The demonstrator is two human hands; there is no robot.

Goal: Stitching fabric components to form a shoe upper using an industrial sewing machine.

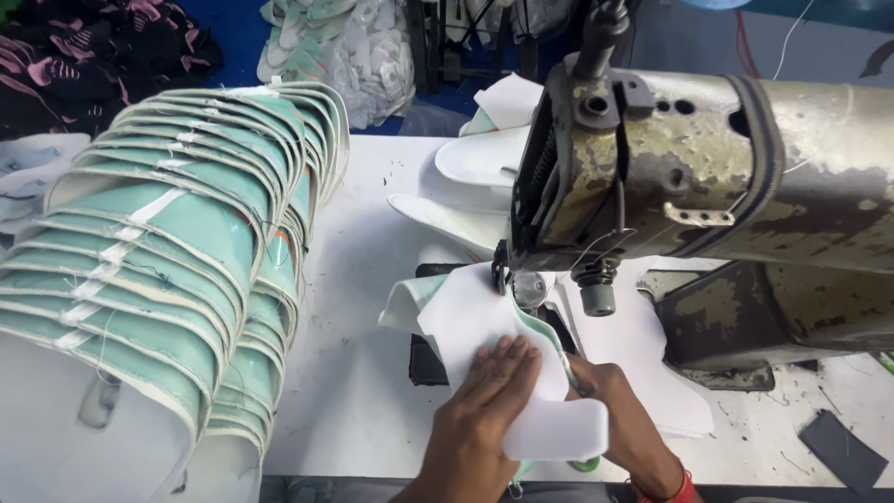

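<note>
A white shoe-upper piece with a teal edge (470, 312) lies under the presser foot (527, 287) of a worn metal sewing machine (708, 168). My left hand (489, 396) presses flat on top of the white piece, fingers together. My right hand (615, 410) is partly under the piece's right side and grips its edge near the needle. A red band shows at that wrist.
A long fanned stack of teal and white stitched uppers (177, 251) fills the left of the white table (345, 373). More white pieces (475, 158) lie behind the machine. A dark scrap (843, 452) lies at the right. Piles of cut parts (354, 47) sit beyond.
</note>
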